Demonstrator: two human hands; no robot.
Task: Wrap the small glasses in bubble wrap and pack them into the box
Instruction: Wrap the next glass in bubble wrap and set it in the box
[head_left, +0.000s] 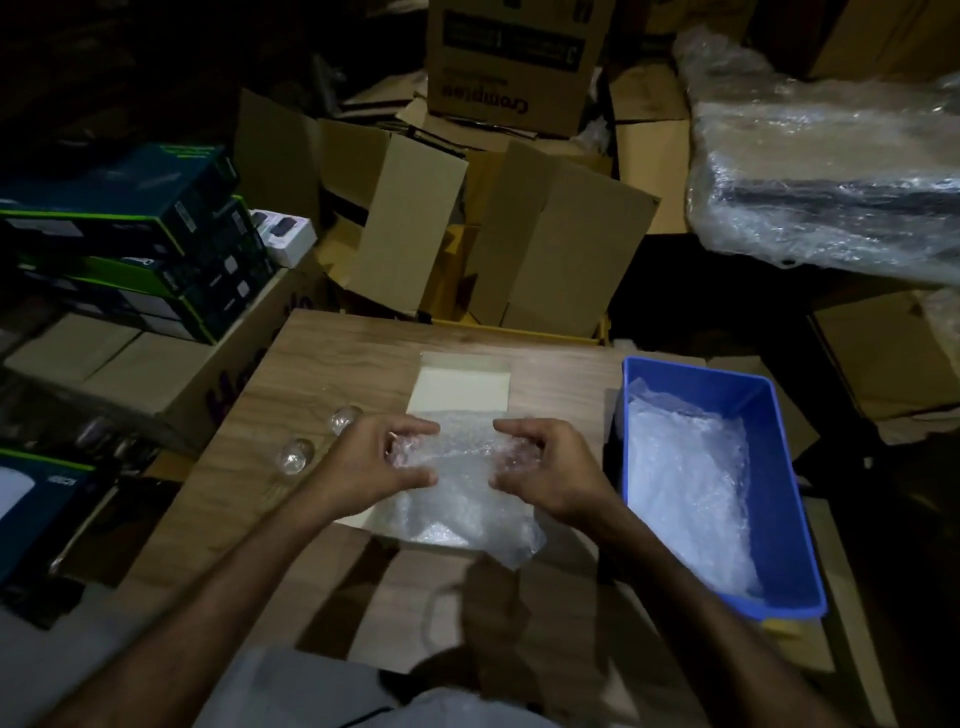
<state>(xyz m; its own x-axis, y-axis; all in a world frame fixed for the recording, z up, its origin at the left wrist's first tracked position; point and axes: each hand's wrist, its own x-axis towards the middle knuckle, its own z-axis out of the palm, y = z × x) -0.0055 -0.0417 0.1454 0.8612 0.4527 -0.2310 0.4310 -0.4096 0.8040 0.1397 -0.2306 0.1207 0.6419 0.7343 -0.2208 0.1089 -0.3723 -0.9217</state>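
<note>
Wood-grain brown surface (322, 374) first: keep the roll low over it. Blue rectangular plastic box (789, 519) at right, lined with bubble wrap, awaits. Clear crinkled bubble-wrap sheet (457, 499): roll snugly, tuck ends. Left hand (382, 462), right hand (545, 467): both curled, gripping the sheet's ends. Two small clear glasses (296, 454) wait unwrapped, just left; whether a glass sits inside the roll, cannot tell.

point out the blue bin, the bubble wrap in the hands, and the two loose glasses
blue bin (795, 499): head view, its right inner wall
bubble wrap (457, 499): head view, middle of the sheet between the hands
near glass (295, 455): head view, its body
far glass (344, 419): head view, its body
</note>
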